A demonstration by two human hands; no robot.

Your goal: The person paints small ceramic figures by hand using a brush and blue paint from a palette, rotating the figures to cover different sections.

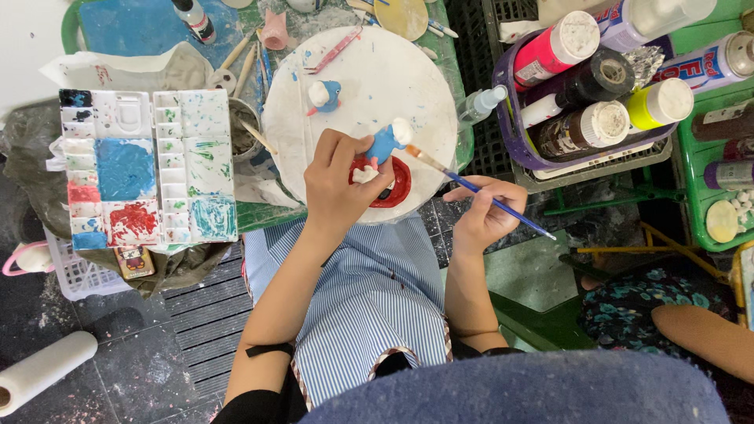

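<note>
Figurine: small blue-and-white plaster figurine [386, 141], held up over the near edge of the round white turntable [393, 78], just above a red round dish [397, 184].
Left hand: left hand [338, 184] clamped on the figurine from below and from the left, fingers curled about its lower body, thumb against its side; wrist over the blue-and-white striped apron [369, 290].
Right hand: right hand [483, 212] closed in a pinch on a thin paintbrush with a blue handle [479, 191], near the middle of the shaft.
Brush: orange-brown ferrule and tip pointing up-left, bristles touching or just beside the white part of the figurine; handle end slanting down-right past the hand.
Turntable: speckled with pale blue paint; a 2nd blue-and-white figurine [324, 96] standing on it, well apart from the held one; a pink-handled tool [334, 51] lying near its far rim.
Palette: white plastic palette with many small wells [149, 165], left of the turntable, smeared with blue, red and green-teal paint.
Paint bottles: purple plastic basket [518, 141] at the right, holding pink, black, brown and yellow bottles with white caps, lying on their sides.
Floor: white paper roll [47, 369] at the lower left on dark tiles.
Other person: sleeve in dark floral cloth [628, 310] at the right edge.
</note>
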